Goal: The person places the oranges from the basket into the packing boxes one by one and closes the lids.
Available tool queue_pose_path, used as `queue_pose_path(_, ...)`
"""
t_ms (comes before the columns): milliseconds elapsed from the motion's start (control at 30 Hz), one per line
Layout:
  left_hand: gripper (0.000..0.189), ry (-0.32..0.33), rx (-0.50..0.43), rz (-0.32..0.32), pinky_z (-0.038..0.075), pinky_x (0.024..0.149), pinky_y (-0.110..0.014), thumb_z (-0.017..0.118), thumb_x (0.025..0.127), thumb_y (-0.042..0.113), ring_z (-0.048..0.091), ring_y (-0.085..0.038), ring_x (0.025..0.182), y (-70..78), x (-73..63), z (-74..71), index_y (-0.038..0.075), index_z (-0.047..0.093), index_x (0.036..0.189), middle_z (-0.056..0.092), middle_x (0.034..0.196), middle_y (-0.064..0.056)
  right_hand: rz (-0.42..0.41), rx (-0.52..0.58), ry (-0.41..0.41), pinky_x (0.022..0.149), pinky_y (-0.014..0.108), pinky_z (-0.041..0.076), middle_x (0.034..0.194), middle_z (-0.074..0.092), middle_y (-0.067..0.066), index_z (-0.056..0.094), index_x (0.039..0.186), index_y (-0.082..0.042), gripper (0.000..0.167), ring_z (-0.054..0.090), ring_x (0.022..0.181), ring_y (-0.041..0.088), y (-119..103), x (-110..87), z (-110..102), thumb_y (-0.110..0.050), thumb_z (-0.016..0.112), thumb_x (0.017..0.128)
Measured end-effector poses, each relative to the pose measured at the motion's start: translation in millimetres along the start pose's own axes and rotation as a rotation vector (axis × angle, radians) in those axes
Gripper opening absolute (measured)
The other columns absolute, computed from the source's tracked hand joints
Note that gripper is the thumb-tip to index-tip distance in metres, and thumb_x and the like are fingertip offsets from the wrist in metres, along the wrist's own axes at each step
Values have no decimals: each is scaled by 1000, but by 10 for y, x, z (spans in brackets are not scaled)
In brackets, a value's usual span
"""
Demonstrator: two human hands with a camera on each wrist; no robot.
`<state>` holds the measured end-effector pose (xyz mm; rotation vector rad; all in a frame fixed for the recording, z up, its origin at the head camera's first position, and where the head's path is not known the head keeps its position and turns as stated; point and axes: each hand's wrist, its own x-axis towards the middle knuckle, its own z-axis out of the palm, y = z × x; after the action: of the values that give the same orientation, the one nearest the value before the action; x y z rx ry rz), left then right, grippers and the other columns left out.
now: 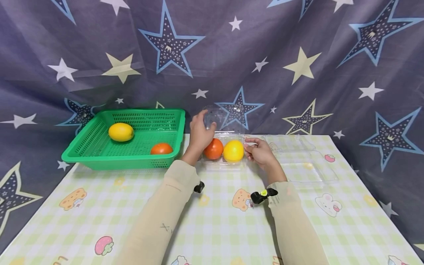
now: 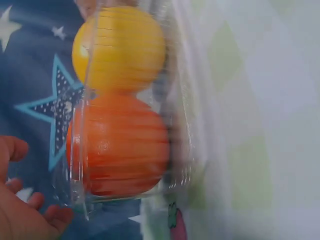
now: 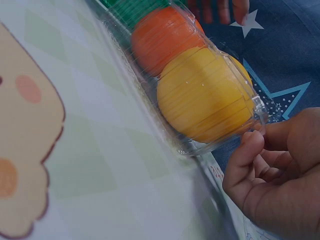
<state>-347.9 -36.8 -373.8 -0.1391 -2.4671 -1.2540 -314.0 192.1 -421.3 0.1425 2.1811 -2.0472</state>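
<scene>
From the head: with the right hand (image 1: 260, 152), pinching the right edge of a clear container (image 1: 222, 166) at the far side of the checked tablecloth (image 1: 132, 217); with the left hand (image 1: 200, 135), up at the left side of the raised clear lid (image 1: 225, 115), thumb spread wide from fingers; inside the container, a red-orange fruit (image 1: 213, 149) on the left and a yellow fruit (image 1: 233, 151) just beside it; to the left, a green basket (image 1: 116, 159) with an oval yellow fruit (image 1: 121, 132) and another red-orange one (image 1: 161, 148); to the right, more clear plastic containers (image 1: 299, 172); behind, a dark star-patterned curtain (image 1: 265, 48).

From the left wrist, partly blurred: with left fingers apart and loosely bent, just beside the container; hard to tell, through such clear plastic, whether touching the lid; both fruits visible behind ridged plastic.

From the right wrist: with thumb and index finger, gripping a corner of the container, remaining fingers curled below; nearest that grip, the yellow fruit; beyond, the red-orange one; at the top, left fingertips; behind, a green patch of basket.
</scene>
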Motion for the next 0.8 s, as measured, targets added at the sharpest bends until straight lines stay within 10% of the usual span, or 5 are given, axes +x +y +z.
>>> queue_pose_path(267,61,19,-295,-246,34,118,-46,56,104,30,40,-33,144,-149,42,0,9,34,158,40,156,-19,2,1,-4,53,21,44,89,58,13,50,142,-1,37,52,63,14,-7,6,-1,-6,54,105)
queue_pose_path(800,49,94,-834,-456,42,112,-44,41,111,30,50,-38,135,-260,91,25,-1,50,148,53,146,-21,5,-1,-12,54,21,45,91,58,11,50,141,-2,36,52,64,14,-2,14,-9,-5,52,106)
